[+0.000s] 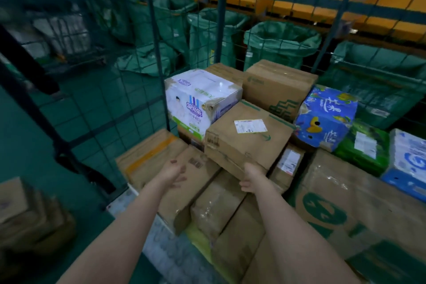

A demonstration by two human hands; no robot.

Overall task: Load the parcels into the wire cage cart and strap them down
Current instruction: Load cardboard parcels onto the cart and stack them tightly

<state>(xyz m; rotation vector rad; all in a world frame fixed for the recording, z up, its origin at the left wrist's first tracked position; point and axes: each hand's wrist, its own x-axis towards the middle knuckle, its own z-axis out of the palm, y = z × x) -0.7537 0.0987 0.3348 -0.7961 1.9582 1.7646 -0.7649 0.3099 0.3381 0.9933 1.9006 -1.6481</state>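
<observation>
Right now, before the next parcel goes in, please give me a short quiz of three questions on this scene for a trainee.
1. True or false: the left hand holds a parcel.
2. Which touches the labelled brown box? A) left hand B) right hand C) neither
3. What colour are the sacks behind the wire cage?
Key: 1 false; 2 B; 3 green.

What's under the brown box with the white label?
The right hand holds the brown box by its near edge. Below show a taped carton and a smaller labelled box at its right. Whatever lies under its middle is covered.
</observation>
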